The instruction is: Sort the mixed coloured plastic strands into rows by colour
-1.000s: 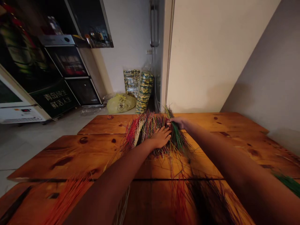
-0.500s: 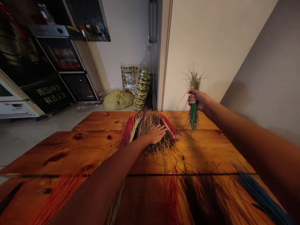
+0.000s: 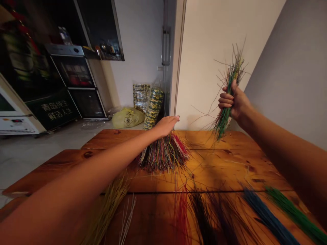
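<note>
My right hand [image 3: 233,98] is raised above the right side of the table, its fingers wrapped round a bundle of thin wires [image 3: 224,120], mostly green with some mixed colours. Loose ends splay out above and below the fist. My left hand [image 3: 167,126] is over the far end of a big pile of mixed-coloured wires [image 3: 163,154]. Its fingers look stretched out to the right, partly overlapping one another. Whether its underside touches the pile is hidden.
Sorted wires lie along the near side: yellow [image 3: 111,204], white [image 3: 127,217], red [image 3: 182,211], black [image 3: 201,211], blue [image 3: 268,217] and green [image 3: 296,211]. Beyond the wooden table [image 3: 102,163] are a yellow bag [image 3: 127,117] and wrapped patterned rolls [image 3: 153,107].
My right hand has risen and moved right with its bundle. My left hand has lifted from flat on the pile to its far end. The view has also shifted.
</note>
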Available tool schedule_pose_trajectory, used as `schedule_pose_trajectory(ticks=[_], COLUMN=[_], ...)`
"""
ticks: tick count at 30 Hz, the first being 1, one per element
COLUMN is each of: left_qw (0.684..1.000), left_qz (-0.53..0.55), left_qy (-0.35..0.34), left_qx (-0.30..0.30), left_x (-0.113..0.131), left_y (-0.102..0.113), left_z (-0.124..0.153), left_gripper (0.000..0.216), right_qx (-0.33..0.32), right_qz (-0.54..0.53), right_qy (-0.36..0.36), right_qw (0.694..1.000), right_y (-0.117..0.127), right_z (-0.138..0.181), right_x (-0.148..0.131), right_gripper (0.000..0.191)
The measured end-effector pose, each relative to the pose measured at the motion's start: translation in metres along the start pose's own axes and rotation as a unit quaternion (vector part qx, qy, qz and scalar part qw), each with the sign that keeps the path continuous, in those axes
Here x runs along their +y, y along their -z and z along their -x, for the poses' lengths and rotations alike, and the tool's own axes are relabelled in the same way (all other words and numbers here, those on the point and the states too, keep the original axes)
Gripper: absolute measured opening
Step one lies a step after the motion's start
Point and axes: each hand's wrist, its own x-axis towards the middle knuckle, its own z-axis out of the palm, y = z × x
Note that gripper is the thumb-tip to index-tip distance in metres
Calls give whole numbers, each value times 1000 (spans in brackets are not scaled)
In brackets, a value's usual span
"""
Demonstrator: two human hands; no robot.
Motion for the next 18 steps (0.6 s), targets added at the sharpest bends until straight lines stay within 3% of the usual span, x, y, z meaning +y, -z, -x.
schedule_pose_trajectory(ticks=[4,8,12,16,18], left_qw=[993,980,973,976,981], left_qz=[118,196,225,202,175], left_qy=[4,-15,-32,-32,-40], left_qx=[8,-17,-48,-68,-68], left_x=[48,74,83,76,68], left_y=[4,-4,-9,-7,-4], left_z=[12,36,55,63,63], left_gripper=[50,58,76,42,39], right_qx=[19,-4,-10,-10,-13], right_qz=[38,8,-18,-25,-28], right_qy=[69,89,84,90,94], right_qw=[997,996,996,996,995], right_y=[-36,-71,-93,-104,-106], right_z=[14,27,32,28,24], right_x=[-15,-22,-18,-8,-3], right_gripper=[44,44,45,45,45])
